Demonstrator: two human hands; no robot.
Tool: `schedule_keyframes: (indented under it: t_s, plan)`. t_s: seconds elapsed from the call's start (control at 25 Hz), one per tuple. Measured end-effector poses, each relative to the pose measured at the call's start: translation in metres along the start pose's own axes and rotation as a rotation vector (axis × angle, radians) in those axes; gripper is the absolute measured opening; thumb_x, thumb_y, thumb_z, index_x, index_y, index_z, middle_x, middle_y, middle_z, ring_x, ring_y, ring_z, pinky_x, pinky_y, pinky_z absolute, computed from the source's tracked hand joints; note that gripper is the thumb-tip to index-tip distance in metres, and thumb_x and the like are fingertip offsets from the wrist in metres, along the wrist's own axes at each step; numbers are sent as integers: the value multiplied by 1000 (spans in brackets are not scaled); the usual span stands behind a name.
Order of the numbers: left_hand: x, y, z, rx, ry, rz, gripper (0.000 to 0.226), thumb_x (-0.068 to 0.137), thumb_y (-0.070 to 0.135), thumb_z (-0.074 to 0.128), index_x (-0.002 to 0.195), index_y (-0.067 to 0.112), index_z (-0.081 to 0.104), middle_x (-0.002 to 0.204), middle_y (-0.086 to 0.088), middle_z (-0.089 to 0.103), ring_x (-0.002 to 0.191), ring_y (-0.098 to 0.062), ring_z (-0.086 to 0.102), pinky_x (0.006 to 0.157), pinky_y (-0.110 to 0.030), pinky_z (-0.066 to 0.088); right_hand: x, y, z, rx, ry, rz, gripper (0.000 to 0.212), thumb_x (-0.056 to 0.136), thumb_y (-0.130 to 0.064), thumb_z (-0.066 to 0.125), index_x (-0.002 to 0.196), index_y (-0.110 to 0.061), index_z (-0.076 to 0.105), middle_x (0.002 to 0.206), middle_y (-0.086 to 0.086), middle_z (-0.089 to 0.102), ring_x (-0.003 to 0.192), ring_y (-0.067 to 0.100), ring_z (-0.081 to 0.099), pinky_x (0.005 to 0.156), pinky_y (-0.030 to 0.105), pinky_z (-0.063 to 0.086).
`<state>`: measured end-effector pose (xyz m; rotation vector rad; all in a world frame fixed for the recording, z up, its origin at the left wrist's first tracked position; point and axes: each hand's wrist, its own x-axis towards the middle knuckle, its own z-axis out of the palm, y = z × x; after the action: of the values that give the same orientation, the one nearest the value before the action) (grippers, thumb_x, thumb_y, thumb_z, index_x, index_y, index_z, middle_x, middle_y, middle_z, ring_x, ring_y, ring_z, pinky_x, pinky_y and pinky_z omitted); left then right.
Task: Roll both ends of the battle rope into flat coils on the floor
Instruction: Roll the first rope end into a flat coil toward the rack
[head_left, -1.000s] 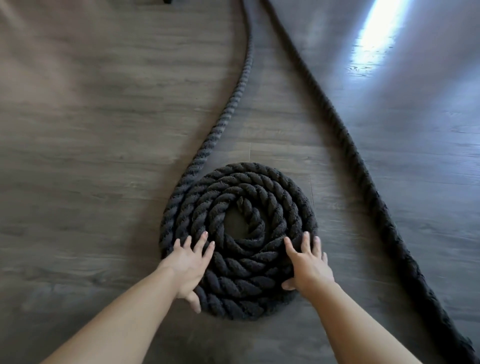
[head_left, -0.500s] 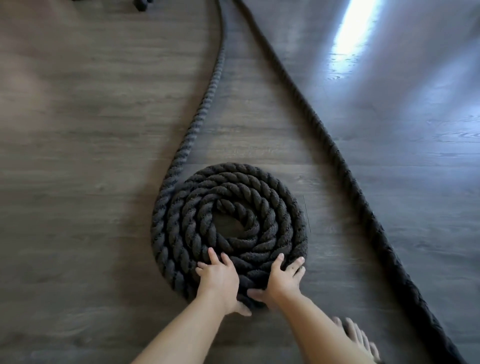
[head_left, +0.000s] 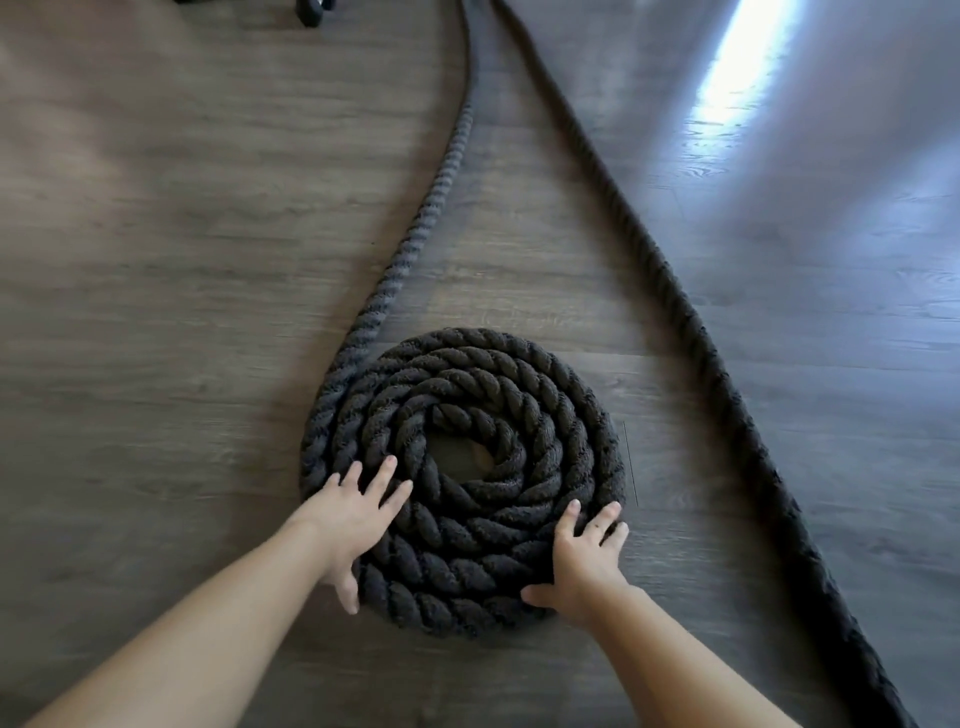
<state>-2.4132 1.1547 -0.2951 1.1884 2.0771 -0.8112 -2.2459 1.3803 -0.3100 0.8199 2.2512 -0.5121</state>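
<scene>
The coil (head_left: 462, 478) of battle rope lies flat on the wooden floor (head_left: 156, 312), directly under and ahead of both sets of fingers. The left hand (head_left: 348, 514) rests on the coil's near-left rim with its fingers (head_left: 387, 470) spread wide and straight over the outer turns, thumb down the side; the right hand (head_left: 584, 558) rests on the near-right rim the same way, fingers splayed and flat, gripping nothing. Beyond the left fingers the feeding strand (head_left: 431, 208) leaves the coil and runs away up the floor; well to the right of the right fingers the other strand (head_left: 691, 312) lies uncoiled. To do this step well, I judge the palms should press down evenly while turning the coil as one disc, keeping each turn snug against the last so none rides up, and letting the feeding strand lay in without slack. No containers are in view. A dark object (head_left: 311, 13) sits far ahead at the top edge.
</scene>
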Motion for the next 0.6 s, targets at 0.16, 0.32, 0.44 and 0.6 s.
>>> schedule_keyframes:
  t_s: [0.16,0.32,0.44,0.6]
  plan:
    - [10,6,-12,-27,21,-18,150,61,79,73,153,11,-24,156,-27,-28,143,-59,9,113,-62,27,17,3,-22,-45,67,7,122,81,-54,72,154,-15,-17,153,31,-28,144,49,-14,118,52,17]
    - [23,16,-25,-172,34,-78,149,61,79,73,154,11,-21,157,-26,-27,143,-60,7,112,-63,29,45,5,-71,-128,-16,17,115,83,-52,70,156,-20,-13,158,24,-21,146,47,-7,116,56,17]
    - [38,27,-44,-246,70,-141,147,61,85,67,154,10,-20,158,-28,-23,142,-61,10,109,-63,33,62,2,-108,-168,-112,45,116,83,-60,67,155,-20,-16,160,21,-17,146,48,-2,115,58,20]
    - [74,50,-85,-466,89,-277,146,62,81,70,155,11,-17,159,-29,-21,141,-62,10,108,-67,31,84,-26,-128,-254,-152,70,125,81,-69,62,152,-12,-24,157,27,-20,145,51,2,114,55,19]
